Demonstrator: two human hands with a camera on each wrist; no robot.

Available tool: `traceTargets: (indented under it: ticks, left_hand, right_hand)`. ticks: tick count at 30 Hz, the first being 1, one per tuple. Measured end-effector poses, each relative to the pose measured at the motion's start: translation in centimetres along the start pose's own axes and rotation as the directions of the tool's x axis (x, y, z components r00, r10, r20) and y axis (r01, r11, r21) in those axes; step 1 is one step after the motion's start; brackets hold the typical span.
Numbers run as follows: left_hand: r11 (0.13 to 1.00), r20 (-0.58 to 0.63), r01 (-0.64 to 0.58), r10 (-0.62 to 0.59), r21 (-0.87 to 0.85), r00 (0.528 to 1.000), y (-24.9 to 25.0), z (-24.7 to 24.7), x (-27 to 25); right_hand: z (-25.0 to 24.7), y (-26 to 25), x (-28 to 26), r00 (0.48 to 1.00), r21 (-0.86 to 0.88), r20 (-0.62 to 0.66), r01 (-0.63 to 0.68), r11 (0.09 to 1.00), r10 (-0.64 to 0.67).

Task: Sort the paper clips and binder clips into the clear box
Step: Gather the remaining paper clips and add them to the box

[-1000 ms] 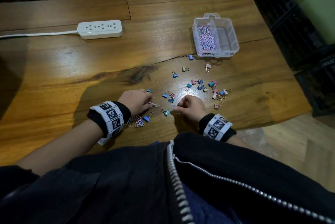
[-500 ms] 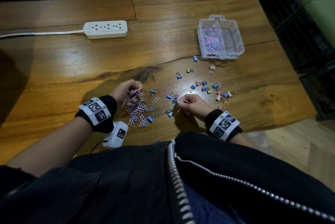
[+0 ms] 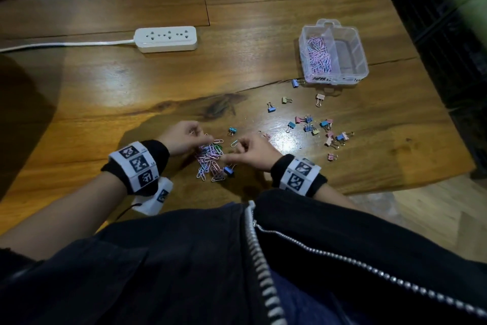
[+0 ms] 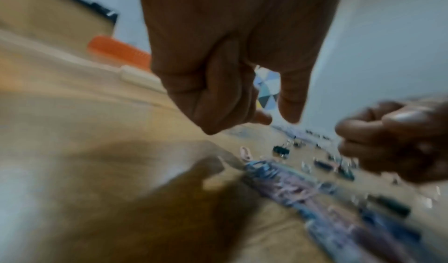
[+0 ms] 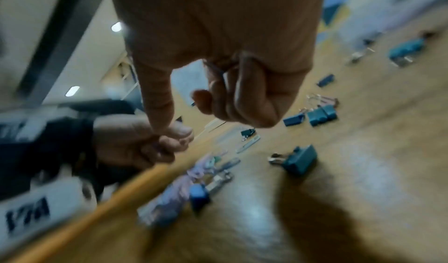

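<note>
A pile of pastel paper clips (image 3: 210,158) lies on the wooden table (image 3: 105,93) between my hands; it also shows, blurred, in the left wrist view (image 4: 290,182). My left hand (image 3: 184,137) hovers at its far left edge with fingers curled (image 4: 276,117); blur hides any contents. My right hand (image 3: 247,153) is at the pile's right edge, its curled fingers holding thin paper clips (image 5: 218,69) against the palm (image 5: 184,111). Small binder clips (image 3: 316,127) lie scattered to the right. The clear box (image 3: 361,61) stands beyond, with paper clips (image 3: 319,54) in its left compartment.
A white power strip (image 3: 166,39) with its cord lies at the back left. A white marker block (image 3: 155,198) sits under my left wrist. The table's edge (image 3: 395,185) runs close on the right, with dark crates (image 3: 448,35) beyond.
My left hand lifted off the paper clips, uncovering the pile. My right hand moved left from the binder clips to the pile's edge.
</note>
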State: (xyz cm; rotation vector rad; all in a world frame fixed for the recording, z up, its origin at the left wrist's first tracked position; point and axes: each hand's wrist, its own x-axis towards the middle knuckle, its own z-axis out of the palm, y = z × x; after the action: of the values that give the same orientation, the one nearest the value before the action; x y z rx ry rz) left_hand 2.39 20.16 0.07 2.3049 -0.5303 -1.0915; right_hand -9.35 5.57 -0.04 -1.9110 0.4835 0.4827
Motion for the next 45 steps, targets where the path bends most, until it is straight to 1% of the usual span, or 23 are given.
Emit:
traceTargets:
  ticks: [1,2,3,4,7,9,11,13,14,16,19,22,24,27,30,32,34,36,38,40,42,43,45]
  left_hand:
    - [0.987,-0.021,-0.032,0.036,0.156,0.999,-0.3,0.0,-0.3]
    - [0.956,-0.031,-0.046,0.057,0.288,0.998,-0.4,0.0,-0.6]
    - [0.928,-0.023,-0.046,0.059,0.370,0.998,-0.7,-0.1,-0.8]
    - [0.914,-0.006,-0.038,0.044,0.405,0.999,-0.8,-0.2,-1.0]
    - [0.909,0.038,-0.024,0.009,0.417,0.999,-1.5,-0.4,-1.0]
    - [0.880,0.069,-0.057,0.028,0.471,0.997,-1.7,-0.2,-1.1]
    - [0.853,0.104,-0.096,0.050,0.512,0.993,-1.7,0.1,-1.1]
    - [0.843,0.122,-0.135,0.083,0.520,0.989,-1.4,0.6,-1.0]
    - [0.841,0.124,-0.155,0.106,0.518,0.987,-1.2,0.8,-0.9]
    - [0.829,0.115,-0.198,0.162,0.522,0.980,-0.9,1.4,-0.6]
    - [0.795,0.113,-0.246,0.221,0.554,0.969,-0.6,2.2,-0.1]
    - [0.747,0.111,-0.242,0.222,0.619,0.969,-0.2,2.7,0.2]
    - [0.759,0.111,-0.239,0.217,0.606,0.970,0.0,2.6,0.3]
    - [0.839,0.130,-0.258,0.223,0.480,0.966,-0.1,1.9,0.5]
    - [0.923,0.125,-0.281,0.256,0.263,0.958,-0.5,0.9,0.5]
    - [0.969,0.094,-0.234,0.226,0.083,0.970,-0.6,0.4,0.4]
    - [0.979,0.095,-0.113,0.130,-0.167,0.987,-0.7,0.3,0.3]
    - [0.906,0.142,0.011,0.055,-0.424,0.988,-0.8,0.5,0.5]
    - [0.805,0.148,0.054,0.043,-0.590,0.988,-1.1,0.7,1.0]
    - [0.696,0.143,0.080,0.033,-0.714,0.989,-0.9,0.9,1.2]
    - [0.617,0.149,0.109,0.013,-0.780,0.989,-0.7,1.0,1.2]
    - [0.602,0.158,0.123,0.005,-0.789,0.987,-0.5,0.9,1.1]
    - [0.620,0.181,0.148,-0.010,-0.771,0.983,-0.4,1.0,1.2]
  right_hand:
    - [0.4,0.1,0.2,0.999,-0.187,-0.022,0.020,0.982,-0.025]
    - [0.7,0.2,0.3,0.998,-0.348,-0.045,0.016,0.938,-0.034]
    - [0.9,0.4,0.5,0.997,-0.448,-0.061,0.006,0.894,-0.037]
    - [1.0,0.7,0.5,0.997,-0.491,-0.066,0.003,0.871,-0.041]
    - [0.7,1.3,0.4,0.998,-0.452,-0.069,-0.022,0.892,-0.011]
    - [-0.7,1.7,0.1,0.996,-0.425,-0.088,-0.050,0.904,0.014]
    - [-2.3,2.2,-0.2,0.989,-0.403,-0.143,-0.090,0.911,0.034]
    - [-3.3,2.5,-0.5,0.980,-0.383,-0.198,-0.105,0.918,0.030]
    - [-3.4,2.3,-0.7,0.979,-0.370,-0.202,-0.095,0.924,0.020]
    - [-2.5,1.8,-1.0,0.988,-0.376,-0.154,-0.048,0.925,-0.012]
    - [-0.3,1.2,-0.7,0.994,-0.459,-0.072,0.043,0.888,-0.086]
    - [1.1,1.2,0.4,0.996,-0.529,-0.019,0.063,0.847,-0.086]
    - [1.7,1.1,0.7,0.995,-0.592,-0.011,0.072,0.803,-0.098]
    - [2.0,0.8,1.0,0.993,-0.642,-0.022,0.075,0.763,-0.116]
    - [2.0,0.8,1.6,0.995,-0.613,-0.017,0.070,0.787,-0.102]
    - [1.9,0.8,1.8,0.994,-0.595,-0.021,0.071,0.801,-0.104]
    - [1.8,0.8,1.8,0.994,-0.617,-0.020,0.069,0.784,-0.103]
    - [1.9,0.8,1.7,0.993,-0.648,-0.016,0.076,0.758,-0.114]
    - [1.8,0.8,1.6,0.993,-0.627,-0.019,0.077,0.775,-0.114]
    - [1.6,0.8,1.6,0.994,-0.575,-0.028,0.071,0.815,-0.106]
    - [1.1,0.9,1.6,0.994,-0.485,-0.058,0.055,0.873,-0.094]
    - [0.8,1.0,1.5,0.992,-0.426,-0.090,0.042,0.904,-0.089]
    - [0.0,1.2,1.2,0.985,-0.257,-0.168,0.000,0.966,-0.044]
